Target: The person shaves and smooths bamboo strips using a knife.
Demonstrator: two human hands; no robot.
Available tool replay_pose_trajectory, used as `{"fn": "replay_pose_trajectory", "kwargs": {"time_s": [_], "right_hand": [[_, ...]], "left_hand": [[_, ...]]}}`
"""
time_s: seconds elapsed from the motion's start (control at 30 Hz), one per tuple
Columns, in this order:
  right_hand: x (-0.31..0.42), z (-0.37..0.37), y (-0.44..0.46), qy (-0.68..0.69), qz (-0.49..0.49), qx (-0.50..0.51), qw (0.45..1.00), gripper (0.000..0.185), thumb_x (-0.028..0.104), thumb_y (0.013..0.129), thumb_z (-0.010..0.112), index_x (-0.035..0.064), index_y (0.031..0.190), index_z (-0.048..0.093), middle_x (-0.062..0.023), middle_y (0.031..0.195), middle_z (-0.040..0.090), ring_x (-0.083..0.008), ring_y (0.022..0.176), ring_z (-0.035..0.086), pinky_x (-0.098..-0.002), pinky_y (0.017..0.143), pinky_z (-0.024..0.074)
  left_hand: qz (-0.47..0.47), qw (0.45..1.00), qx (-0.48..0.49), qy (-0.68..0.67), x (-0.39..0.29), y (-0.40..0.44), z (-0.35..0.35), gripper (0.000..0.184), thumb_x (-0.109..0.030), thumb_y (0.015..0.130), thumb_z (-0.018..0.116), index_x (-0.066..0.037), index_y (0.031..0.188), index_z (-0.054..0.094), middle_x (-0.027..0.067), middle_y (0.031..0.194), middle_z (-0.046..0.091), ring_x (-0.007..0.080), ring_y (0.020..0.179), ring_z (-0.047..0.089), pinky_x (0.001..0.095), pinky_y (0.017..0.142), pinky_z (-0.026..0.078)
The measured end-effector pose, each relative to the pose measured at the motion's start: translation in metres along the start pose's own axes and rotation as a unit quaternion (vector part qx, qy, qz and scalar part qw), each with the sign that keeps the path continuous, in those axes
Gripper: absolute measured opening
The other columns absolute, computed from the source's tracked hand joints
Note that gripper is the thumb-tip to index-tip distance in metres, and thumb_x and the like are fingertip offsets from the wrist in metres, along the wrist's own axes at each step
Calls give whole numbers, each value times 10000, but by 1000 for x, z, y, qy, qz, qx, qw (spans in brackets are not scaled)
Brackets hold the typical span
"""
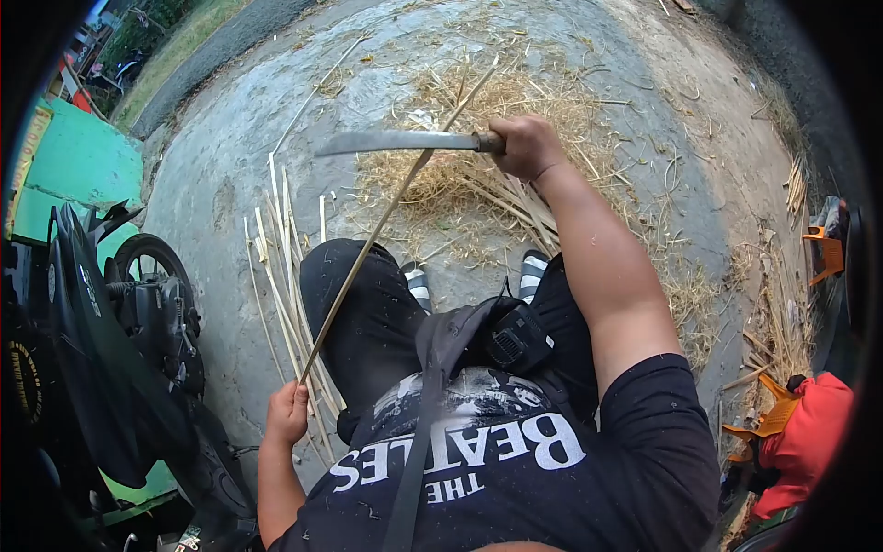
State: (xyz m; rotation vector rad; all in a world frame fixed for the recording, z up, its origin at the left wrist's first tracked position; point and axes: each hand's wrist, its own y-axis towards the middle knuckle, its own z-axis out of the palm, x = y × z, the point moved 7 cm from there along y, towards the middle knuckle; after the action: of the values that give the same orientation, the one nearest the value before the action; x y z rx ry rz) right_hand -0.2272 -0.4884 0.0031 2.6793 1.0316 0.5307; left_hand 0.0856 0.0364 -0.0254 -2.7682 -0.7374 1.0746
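Note:
My right hand (529, 147) is closed around the wooden handle of a machete (395, 141), its long blade pointing left across the view. My left hand (287, 411) pinches the lower end of a long, thin bamboo strip (363, 253). From there the strip slants up and to the right over my left thigh, crossing the blade near its middle. Whether blade and strip touch, I cannot tell. Beyond my feet lies a heap of pale shavings (552, 110). More split bamboo strips (280, 239) lie on the ground beside my left leg.
A parked motorcycle (156, 294) stands close on my left, by a green panel (87, 161). At right are an orange plastic chair (773, 414), a red cloth (814, 442) and scattered bamboo scraps (777, 313). Concrete ground (212, 166) surrounds my feet.

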Motion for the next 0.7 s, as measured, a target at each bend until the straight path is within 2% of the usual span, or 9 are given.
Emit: {"fn": "replay_pose_trajectory", "kwargs": {"time_s": [0.07, 0.1, 0.2, 0.4, 0.43, 0.53, 0.57, 0.67, 0.7], "right_hand": [[-42, 9, -4, 83, 176, 7, 981, 151, 314, 924, 659, 169, 919, 698, -93, 915, 771, -324, 889, 753, -477, 819, 594], [-44, 6, -4, 59, 185, 37, 980, 164, 323, 929, 660, 170, 965, 707, -108, 973, 772, -327, 919, 753, -480, 817, 595], [-31, -1, 0, 48, 148, -9, 988, 145, 306, 929, 657, 168, 906, 692, -91, 880, 760, -313, 848, 751, -464, 805, 593], [39, -11, -6, -30, -176, -70, 981, 182, 281, 930, 659, 167, 789, 633, -53, 693, 690, -286, 674, 703, -421, 778, 579], [33, -6, -5, -25, -164, -53, 985, 159, 286, 933, 660, 172, 824, 661, -72, 741, 712, -288, 708, 718, -426, 790, 585], [-24, 2, -5, 35, 78, -4, 996, 137, 301, 939, 654, 182, 886, 697, -90, 844, 746, -297, 807, 744, -444, 801, 593], [-37, 1, -7, 31, 146, 22, 989, 149, 324, 942, 651, 193, 950, 720, -92, 957, 767, -309, 915, 752, -465, 810, 599], [-27, -3, -6, 9, 162, 43, 986, 168, 343, 940, 653, 194, 970, 724, -88, 978, 773, -319, 966, 749, -481, 812, 600], [-18, -3, -6, 24, 134, 12, 991, 152, 324, 925, 660, 179, 920, 706, -97, 880, 756, -312, 900, 747, -467, 790, 591]], "left_hand": [[-8, 1000, 0, 4, 5, -1, -4, 505, -393, 1104, 531, -5, 782, 504, 128, 601, 503, 218, 555, 465, 416, 546, 397], [-9, 1000, 1, 5, 2, 0, -6, 504, -393, 1104, 529, -5, 783, 503, 128, 602, 498, 219, 557, 461, 414, 548, 396], [-11, 1000, 1, -2, -3, -1, -10, 506, -393, 1104, 526, -2, 785, 501, 131, 604, 484, 219, 564, 447, 411, 555, 393], [-17, 1000, 17, -2, 10, -5, -8, 513, -405, 1094, 539, 2, 786, 493, 145, 611, 471, 217, 580, 431, 407, 565, 395], [-16, 1000, 15, 7, 7, -7, -13, 514, -407, 1093, 542, 2, 785, 493, 150, 612, 472, 219, 579, 431, 408, 565, 394], [-20, 998, 12, 54, -1, -11, -29, 516, -404, 1089, 546, 3, 776, 490, 191, 629, 491, 279, 566, 439, 429, 568, 398], [-20, 998, 8, 57, -10, -9, -31, 519, -406, 1089, 546, 2, 772, 489, 200, 634, 496, 297, 565, 443, 437, 569, 400], [-30, 998, 12, 59, -10, -10, -31, 517, -415, 1088, 546, 4, 789, 495, 220, 661, 518, 334, 581, 468, 456, 580, 409], [-33, 998, 18, 60, -7, -9, -30, 515, -419, 1087, 547, 5, 799, 499, 225, 672, 527, 345, 589, 478, 462, 585, 412]]}}
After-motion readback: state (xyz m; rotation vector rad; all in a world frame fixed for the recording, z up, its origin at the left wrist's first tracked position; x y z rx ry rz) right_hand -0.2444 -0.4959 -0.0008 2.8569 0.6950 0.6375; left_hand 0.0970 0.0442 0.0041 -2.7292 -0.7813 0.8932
